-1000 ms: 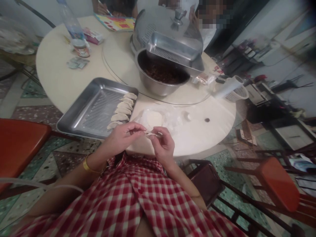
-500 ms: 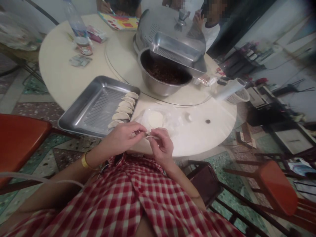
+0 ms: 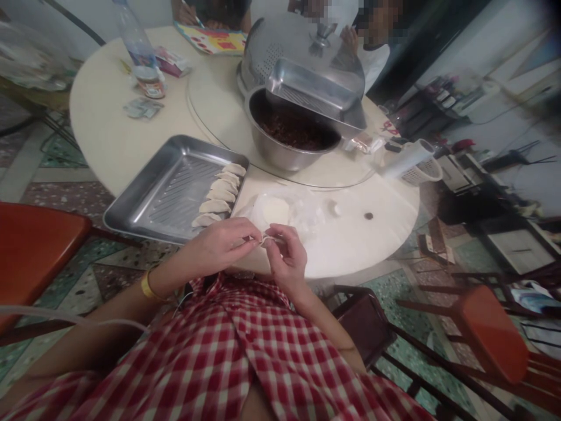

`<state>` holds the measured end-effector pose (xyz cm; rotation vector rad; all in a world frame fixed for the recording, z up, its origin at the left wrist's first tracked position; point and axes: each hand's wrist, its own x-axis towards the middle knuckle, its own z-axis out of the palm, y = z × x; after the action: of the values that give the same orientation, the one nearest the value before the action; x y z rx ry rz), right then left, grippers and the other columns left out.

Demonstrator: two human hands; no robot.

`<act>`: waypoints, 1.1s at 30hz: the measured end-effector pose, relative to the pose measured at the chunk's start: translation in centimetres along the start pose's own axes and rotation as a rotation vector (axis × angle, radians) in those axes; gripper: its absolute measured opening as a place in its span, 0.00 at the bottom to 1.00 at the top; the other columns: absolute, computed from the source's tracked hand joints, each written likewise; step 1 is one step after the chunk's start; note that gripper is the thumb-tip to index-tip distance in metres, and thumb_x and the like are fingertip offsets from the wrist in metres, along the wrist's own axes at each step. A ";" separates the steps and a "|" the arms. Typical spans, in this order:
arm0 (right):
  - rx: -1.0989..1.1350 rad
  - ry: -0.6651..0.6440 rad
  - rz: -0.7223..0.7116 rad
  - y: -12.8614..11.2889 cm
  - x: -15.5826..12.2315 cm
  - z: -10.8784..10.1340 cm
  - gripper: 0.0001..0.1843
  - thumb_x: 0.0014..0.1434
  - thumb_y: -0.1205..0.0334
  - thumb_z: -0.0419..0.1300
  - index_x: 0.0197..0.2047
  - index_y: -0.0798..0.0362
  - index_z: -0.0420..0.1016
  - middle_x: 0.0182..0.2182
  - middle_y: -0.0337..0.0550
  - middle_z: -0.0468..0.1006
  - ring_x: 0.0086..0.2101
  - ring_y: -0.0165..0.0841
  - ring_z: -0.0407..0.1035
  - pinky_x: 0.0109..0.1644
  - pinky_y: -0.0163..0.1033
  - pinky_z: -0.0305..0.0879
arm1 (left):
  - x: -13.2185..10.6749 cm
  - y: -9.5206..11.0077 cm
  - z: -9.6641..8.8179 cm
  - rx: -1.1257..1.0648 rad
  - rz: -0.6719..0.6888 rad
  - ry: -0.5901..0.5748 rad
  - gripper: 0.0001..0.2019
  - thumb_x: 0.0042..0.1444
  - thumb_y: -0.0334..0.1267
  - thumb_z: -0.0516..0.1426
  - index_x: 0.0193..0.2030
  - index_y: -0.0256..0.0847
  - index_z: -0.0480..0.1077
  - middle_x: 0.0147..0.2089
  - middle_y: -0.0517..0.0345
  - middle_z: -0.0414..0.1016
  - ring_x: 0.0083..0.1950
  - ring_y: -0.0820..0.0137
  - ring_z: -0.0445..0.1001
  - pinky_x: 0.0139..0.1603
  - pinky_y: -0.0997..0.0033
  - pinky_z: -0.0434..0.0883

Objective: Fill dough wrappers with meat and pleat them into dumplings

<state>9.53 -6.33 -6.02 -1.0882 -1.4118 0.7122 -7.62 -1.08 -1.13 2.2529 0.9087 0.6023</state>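
Between my two hands, a small pale dumpling (image 3: 265, 239) is pinched near the table's front edge, mostly hidden by fingers. My left hand (image 3: 225, 242) closes thumb and forefinger on its left end. On its right side, my right hand (image 3: 287, 254) grips it with curled fingers. Just beyond lies a stack of round dumpling wrappers (image 3: 275, 209) on clear plastic. To the left is a metal tray (image 3: 144, 193) with several folded dumplings (image 3: 221, 194) in a row along its right side. A steel bowl (image 3: 289, 156) of dark filling (image 3: 291, 131) stands behind the wrappers.
A smaller metal tray (image 3: 311, 88) leans over the bowl, before a large perforated lid (image 3: 280, 41). A white basket (image 3: 423, 169) stands at the right edge. A jar (image 3: 150, 82) and bottle (image 3: 135, 41) are at back left. People sit across the table; chairs flank it.
My left hand has shifted slightly at the dumpling, its fingertips now closer to my right hand's. The dumpling's pale edge shows more between them. Across the table, a person's hand has moved slightly.
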 end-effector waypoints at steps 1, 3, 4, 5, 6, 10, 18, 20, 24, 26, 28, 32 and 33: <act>0.012 -0.009 0.007 0.0 0.0 0.0 0.17 0.62 0.66 0.57 0.54 0.42 0.70 0.40 0.42 0.74 0.42 0.32 0.70 0.39 0.36 0.76 | 0.0 0.0 0.0 -0.002 0.000 -0.003 0.10 0.63 0.38 0.50 0.39 0.41 0.72 0.39 0.57 0.77 0.42 0.68 0.74 0.45 0.70 0.68; 0.026 -0.028 0.012 0.0 -0.1 0.1 0.18 0.62 0.66 0.57 0.54 0.41 0.69 0.40 0.42 0.75 0.42 0.32 0.71 0.40 0.37 0.76 | 0.0 0.2 -0.1 -0.001 -0.006 0.001 0.09 0.63 0.37 0.50 0.38 0.41 0.72 0.38 0.58 0.77 0.41 0.69 0.74 0.43 0.70 0.68; 0.031 -0.036 0.011 0.0 -0.1 0.1 0.18 0.62 0.66 0.57 0.55 0.41 0.69 0.41 0.42 0.75 0.43 0.32 0.71 0.41 0.37 0.76 | 0.0 0.3 -0.1 0.002 -0.013 0.012 0.09 0.63 0.37 0.51 0.38 0.41 0.71 0.37 0.58 0.76 0.39 0.70 0.74 0.42 0.71 0.68; 0.036 -0.042 0.012 0.0 -0.1 0.1 0.19 0.62 0.66 0.57 0.55 0.41 0.69 0.41 0.41 0.75 0.43 0.32 0.71 0.42 0.38 0.76 | 0.0 0.4 -0.1 0.005 -0.025 0.028 0.09 0.63 0.37 0.51 0.37 0.40 0.71 0.36 0.59 0.76 0.38 0.70 0.74 0.41 0.71 0.68; 0.041 -0.047 0.015 0.0 -0.1 0.1 0.19 0.62 0.66 0.57 0.55 0.41 0.69 0.41 0.41 0.75 0.43 0.32 0.71 0.43 0.38 0.76 | -0.1 0.6 -0.1 0.008 -0.040 0.048 0.08 0.62 0.38 0.51 0.37 0.40 0.71 0.35 0.59 0.76 0.37 0.71 0.74 0.40 0.72 0.68; 0.082 -0.050 0.051 0.0 -0.2 0.2 0.17 0.62 0.65 0.58 0.54 0.42 0.69 0.42 0.42 0.75 0.44 0.32 0.71 0.44 0.38 0.76 | -0.4 0.9 0.3 0.006 -0.133 0.124 0.08 0.62 0.40 0.53 0.36 0.41 0.70 0.33 0.60 0.75 0.34 0.72 0.73 0.36 0.73 0.68; 0.120 -0.077 0.081 0.1 -0.1 0.2 0.17 0.60 0.61 0.61 0.53 0.44 0.70 0.40 0.41 0.75 0.43 0.32 0.72 0.48 0.41 0.74 | -0.5 1.0 1.0 -0.137 -0.237 0.192 0.07 0.59 0.40 0.55 0.35 0.41 0.72 0.31 0.61 0.75 0.32 0.73 0.72 0.31 0.77 0.68; 0.151 -0.056 0.124 0.2 -0.1 0.3 0.16 0.60 0.60 0.61 0.52 0.44 0.70 0.40 0.41 0.74 0.41 0.30 0.72 0.44 0.39 0.74 | -0.5 0.9 1.1 -0.203 -0.287 0.175 0.07 0.58 0.40 0.56 0.34 0.41 0.73 0.30 0.62 0.75 0.30 0.73 0.71 0.30 0.77 0.68; 0.212 0.001 0.200 0.3 -0.1 0.5 0.14 0.60 0.59 0.61 0.50 0.46 0.71 0.38 0.40 0.74 0.37 0.29 0.72 0.39 0.36 0.72 | -0.7 0.8 1.2 -0.304 -0.308 0.155 0.09 0.60 0.41 0.55 0.36 0.41 0.75 0.32 0.61 0.77 0.33 0.72 0.73 0.34 0.76 0.69; 0.217 0.029 0.219 0.3 0.0 0.6 0.13 0.60 0.58 0.61 0.49 0.47 0.71 0.37 0.40 0.74 0.36 0.29 0.71 0.39 0.36 0.72 | -0.8 0.9 1.2 -0.293 -0.279 0.150 0.09 0.60 0.41 0.55 0.38 0.42 0.75 0.35 0.60 0.78 0.36 0.71 0.74 0.37 0.75 0.70; 0.213 0.056 0.230 0.2 0.1 0.7 0.12 0.60 0.57 0.61 0.48 0.48 0.71 0.36 0.39 0.74 0.35 0.28 0.71 0.38 0.35 0.72 | -0.9 1.1 1.4 -0.225 -0.239 0.157 0.08 0.60 0.39 0.55 0.41 0.42 0.74 0.38 0.59 0.78 0.38 0.71 0.75 0.39 0.74 0.71; 0.219 0.067 0.244 0.1 0.1 0.9 0.12 0.60 0.57 0.61 0.47 0.48 0.71 0.36 0.39 0.74 0.33 0.27 0.71 0.38 0.34 0.72 | -1.0 1.3 1.9 -0.056 -0.154 0.230 0.06 0.61 0.37 0.54 0.39 0.41 0.72 0.36 0.58 0.76 0.36 0.72 0.74 0.38 0.73 0.70; 0.222 0.060 0.243 0.0 0.1 0.9 0.12 0.60 0.58 0.61 0.48 0.48 0.71 0.36 0.39 0.75 0.34 0.28 0.72 0.39 0.35 0.72 | -1.0 1.3 2.1 -0.026 -0.132 0.252 0.06 0.61 0.36 0.53 0.38 0.40 0.71 0.35 0.58 0.76 0.35 0.72 0.74 0.37 0.73 0.69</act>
<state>8.68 -6.12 -6.16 -1.1054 -1.1299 0.9780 -6.40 -3.32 -1.85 2.1053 1.1552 0.8450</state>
